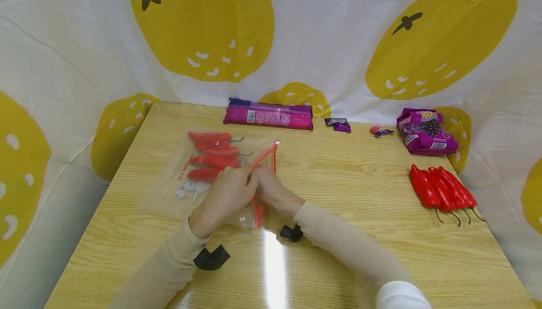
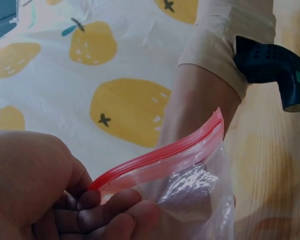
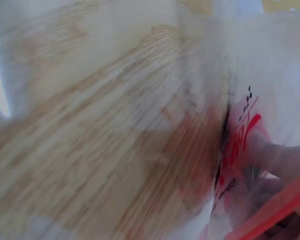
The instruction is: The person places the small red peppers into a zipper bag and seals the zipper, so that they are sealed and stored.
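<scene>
A clear zip bag [image 1: 165,191] with a red-edged mouth lies flat toward the table's left, its mouth facing right. Several red peppers [image 1: 213,151] show through the plastic. My left hand [image 1: 230,189] pinches the red zip edge [image 2: 160,155] between thumb and fingers. Close against it, my right hand [image 1: 271,184] grips the bag at the mouth, fingers curled. In the right wrist view plastic and the red strip [image 3: 285,205] partly cover the fingers [image 3: 285,160]. The two lips stand a little apart around the hands.
Several loose red peppers [image 1: 442,189] lie at the table's right. Behind them sits a purple bag [image 1: 426,132]. Along the back are a long purple packet [image 1: 268,114] and small wrapped sweets [image 1: 338,124], with more sweets [image 1: 382,131] farther right. A patterned cloth [image 1: 317,31] hangs behind.
</scene>
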A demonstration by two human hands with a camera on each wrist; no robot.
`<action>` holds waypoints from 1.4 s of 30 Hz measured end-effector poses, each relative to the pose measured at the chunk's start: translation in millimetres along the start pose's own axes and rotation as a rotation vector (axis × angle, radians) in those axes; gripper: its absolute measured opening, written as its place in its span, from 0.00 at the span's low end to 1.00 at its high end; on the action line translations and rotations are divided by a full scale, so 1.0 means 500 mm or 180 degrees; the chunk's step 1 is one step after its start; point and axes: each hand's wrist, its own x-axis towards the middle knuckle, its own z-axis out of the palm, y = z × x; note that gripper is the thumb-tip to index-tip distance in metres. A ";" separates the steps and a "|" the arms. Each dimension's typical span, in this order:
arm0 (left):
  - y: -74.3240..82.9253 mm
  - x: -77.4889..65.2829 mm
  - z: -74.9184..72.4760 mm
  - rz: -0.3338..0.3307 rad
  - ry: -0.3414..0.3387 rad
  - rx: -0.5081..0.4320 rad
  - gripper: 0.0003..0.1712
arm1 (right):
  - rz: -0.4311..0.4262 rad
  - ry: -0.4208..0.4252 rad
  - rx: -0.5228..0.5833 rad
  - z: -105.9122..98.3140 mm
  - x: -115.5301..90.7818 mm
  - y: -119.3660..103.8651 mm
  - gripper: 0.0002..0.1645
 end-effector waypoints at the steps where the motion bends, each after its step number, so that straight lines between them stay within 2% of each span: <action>1: 0.001 0.000 0.000 0.0006 0.0002 -0.0002 0.19 | -0.0015 0.0036 -0.0043 0.001 0.000 -0.001 0.06; 6: 0.001 0.000 0.001 0.0026 -0.0010 -0.0014 0.19 | -0.0097 0.0166 -0.0305 0.007 0.000 -0.001 0.06; 11: 0.000 0.000 0.002 0.0032 -0.0006 -0.0041 0.19 | -0.0076 0.0079 -0.0321 0.004 -0.003 0.002 0.06; 15: -0.001 -0.001 0.001 -0.0035 -0.0069 -0.0093 0.18 | 0.0124 -0.0079 -0.0470 -0.020 -0.008 0.004 0.05; 17: -0.002 -0.001 0.000 -0.0085 -0.0143 -0.0150 0.17 | 0.0189 -0.0062 -0.0524 -0.038 -0.018 0.009 0.02; 19: -0.002 -0.001 -0.001 -0.0086 -0.0180 -0.0180 0.17 | 0.0234 0.0039 -0.0524 -0.062 -0.037 0.020 0.05; 21: -0.003 0.000 -0.002 -0.0061 -0.0188 -0.0189 0.17 | 0.0320 0.0223 -0.0533 -0.094 -0.067 0.040 0.09; 24: -0.004 0.001 -0.003 0.0037 -0.0084 -0.0096 0.17 | 0.0598 0.0564 -0.0751 -0.153 -0.126 0.092 0.10; 28: -0.007 0.002 -0.005 0.0068 0.0001 -0.0005 0.18 | 0.1093 0.0997 -0.1190 -0.233 -0.217 0.196 0.12; 31: -0.009 0.002 -0.004 0.0031 -0.0023 -0.0001 0.18 | 0.1465 0.1145 -0.1555 -0.286 -0.295 0.276 0.14; 33: -0.011 0.002 -0.003 0.0013 -0.0051 -0.0016 0.18 | 0.1749 0.1137 -0.1780 -0.317 -0.348 0.318 0.16; 37: -0.013 0.002 0.000 0.0002 -0.0060 -0.0034 0.19 | 0.2470 0.0815 -0.2025 -0.366 -0.438 0.366 0.21; 39: -0.014 0.001 0.001 0.0010 -0.0032 -0.0012 0.19 | 0.2783 0.0636 -0.2041 -0.383 -0.469 0.378 0.23; 42: -0.015 0.002 0.001 0.0025 0.0000 0.0025 0.18 | 0.3016 0.0503 -0.2021 -0.400 -0.498 0.391 0.24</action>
